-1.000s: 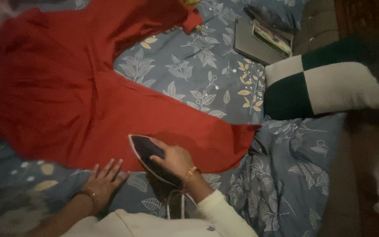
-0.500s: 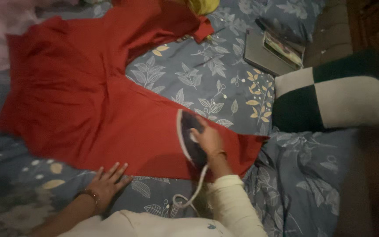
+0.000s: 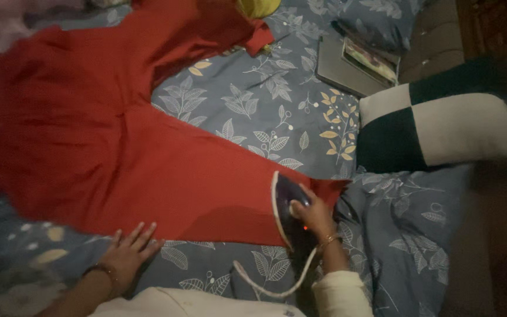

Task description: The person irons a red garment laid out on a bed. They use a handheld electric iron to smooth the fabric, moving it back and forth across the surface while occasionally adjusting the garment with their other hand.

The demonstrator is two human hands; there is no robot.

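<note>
**Ana:** How far along is the ironing?

**Ben:** The iron (image 3: 289,214) sits on the end of one leg of the red pants (image 3: 118,152), down at about five o'clock. That leg looks flat and smooth. The other leg runs up toward twelve o'clock and looks bunched at its cuff, so I think it is not done yet.

**Ana:** What are the hands doing?

**Ben:** The right hand (image 3: 312,214) is wrapped around the iron's handle. The left hand (image 3: 127,255) lies flat with its fingers spread, at seven o'clock, on the bed sheet (image 3: 253,100) just at the edge of the pants.

**Ana:** Any boxes or labels?

**Ben:** No boxes. At one o'clock there is a flat grey thing (image 3: 341,70) with a small colourful book or card on it — too dim to tell more. At three o'clock sits a pillow (image 3: 441,129) with dark green and white squares.

**Ana:** And the cord?

**Ben:** The white cord (image 3: 271,285) loops below the iron — at six o'clock.
</note>
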